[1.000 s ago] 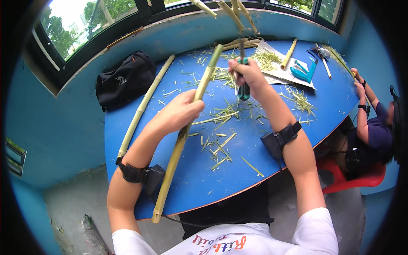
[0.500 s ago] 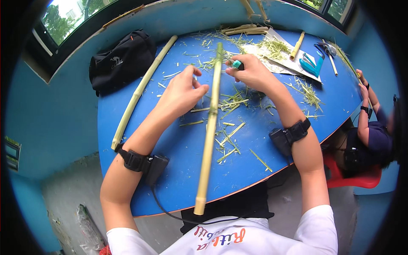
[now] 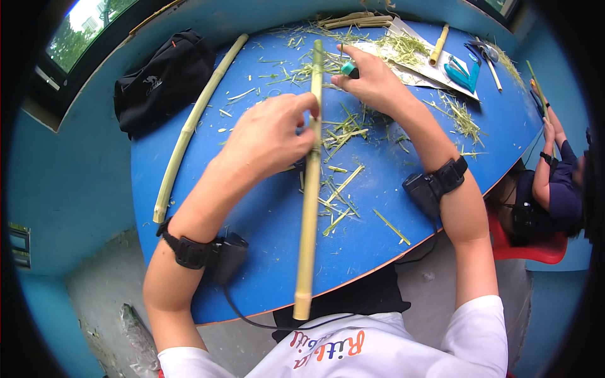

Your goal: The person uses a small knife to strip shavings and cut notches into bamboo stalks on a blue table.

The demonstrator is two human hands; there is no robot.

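Observation:
A long bamboo stick [image 3: 307,214], green at its far end and yellow nearer me, runs down the middle, its near end past the table edge. My left hand [image 3: 271,129] has its thumb and bent forefinger closed at the stick's left side, just above the middle; its other fingers are curled and partly hidden. My right hand [image 3: 375,79], right of the stick's far end, is closed round a small tool with a teal-and-black handle [image 3: 350,69]. Its forefinger points forward, and most of the tool is hidden in the palm. The right hand appears apart from the stick.
Bamboo shavings [image 3: 343,189] litter the blue table [image 3: 252,264]. Another bamboo pole [image 3: 183,142] and a black bag [image 3: 165,82] lie left. At the far right are a white board [image 3: 457,89], a teal tool [image 3: 463,75] and a short bamboo piece [image 3: 439,45]. A co-worker [image 3: 561,189] sits right.
My left hand has moved right onto the bamboo stick, its fingers closing there. My right hand has risen slightly, its forefinger stretched further forward. The whole view has shifted a little.

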